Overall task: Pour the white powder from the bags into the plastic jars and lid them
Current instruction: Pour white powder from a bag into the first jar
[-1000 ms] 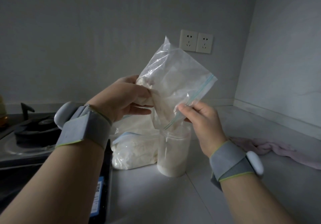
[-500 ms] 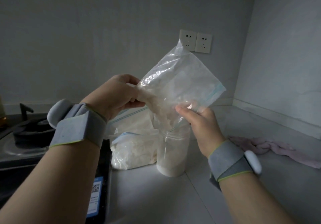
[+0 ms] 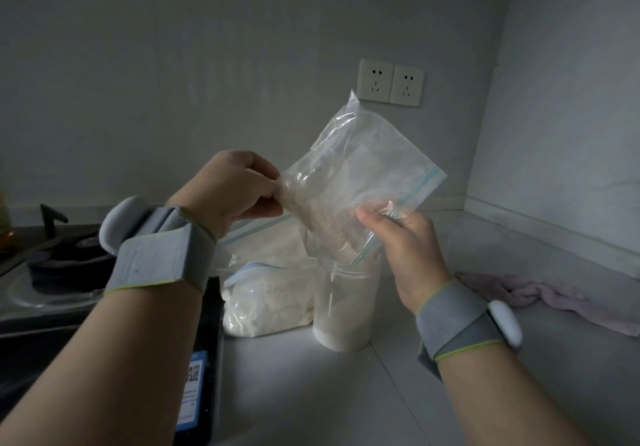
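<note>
A clear zip bag (image 3: 360,175) with a blue seal strip is held tilted above a clear plastic jar (image 3: 346,303), its open corner pointing down into the jar's mouth. A little white powder clings inside the bag. My left hand (image 3: 232,192) pinches the bag's left edge. My right hand (image 3: 405,241) pinches the seal edge just above the jar. The jar stands on the counter with white powder in its bottom part and no lid on it. Behind the jar lie other zip bags (image 3: 270,293) full of white powder.
A gas hob (image 3: 52,272) sits at the left, with a dark device bearing a blue label (image 3: 197,383) at its edge. A pink cloth (image 3: 540,293) lies on the counter (image 3: 311,393) at the right. Two wall sockets (image 3: 391,85) are behind.
The bag has dropped lower and flattened, with its top corner now below the sockets. Both hands have moved slightly down with it and keep their hold.
</note>
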A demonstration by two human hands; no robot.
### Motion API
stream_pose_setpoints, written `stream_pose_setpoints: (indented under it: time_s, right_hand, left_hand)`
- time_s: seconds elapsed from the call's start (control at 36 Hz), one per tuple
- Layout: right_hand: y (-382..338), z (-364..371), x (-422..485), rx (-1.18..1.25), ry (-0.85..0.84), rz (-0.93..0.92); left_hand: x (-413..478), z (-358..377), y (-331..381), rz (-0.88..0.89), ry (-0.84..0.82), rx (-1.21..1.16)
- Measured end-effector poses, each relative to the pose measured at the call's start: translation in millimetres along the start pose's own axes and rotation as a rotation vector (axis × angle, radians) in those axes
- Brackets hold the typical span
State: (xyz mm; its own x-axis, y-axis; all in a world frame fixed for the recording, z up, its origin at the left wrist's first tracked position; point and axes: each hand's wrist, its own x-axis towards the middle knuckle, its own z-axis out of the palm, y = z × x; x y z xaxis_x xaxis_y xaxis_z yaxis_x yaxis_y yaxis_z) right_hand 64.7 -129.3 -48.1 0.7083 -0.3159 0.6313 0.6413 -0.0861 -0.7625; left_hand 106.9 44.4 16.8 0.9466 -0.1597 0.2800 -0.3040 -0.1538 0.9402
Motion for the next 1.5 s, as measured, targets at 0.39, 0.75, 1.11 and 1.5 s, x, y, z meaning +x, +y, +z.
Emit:
stream_pose_setpoints:
  time_s: [0.39,0.75,1.11,1.5]
  right_hand:
    - [1,-1,-2,0.014,0.021,0.019]
    - [-2,1,-2,0.001,0.013,0.057]
    - [-2,2,-2,0.008,0.012,0.077]
    - [-1,2,-2,-0.070,-0.010,0.051]
  left_hand:
    - [8,-1,-10,0.042,0.158,0.263]
    - [0,7,-4,-0.044,-0.054,0.081]
    - [4,13,-2,0.076,0.010,0.046]
    - [5,17,-2,0.103,0.021,0.013]
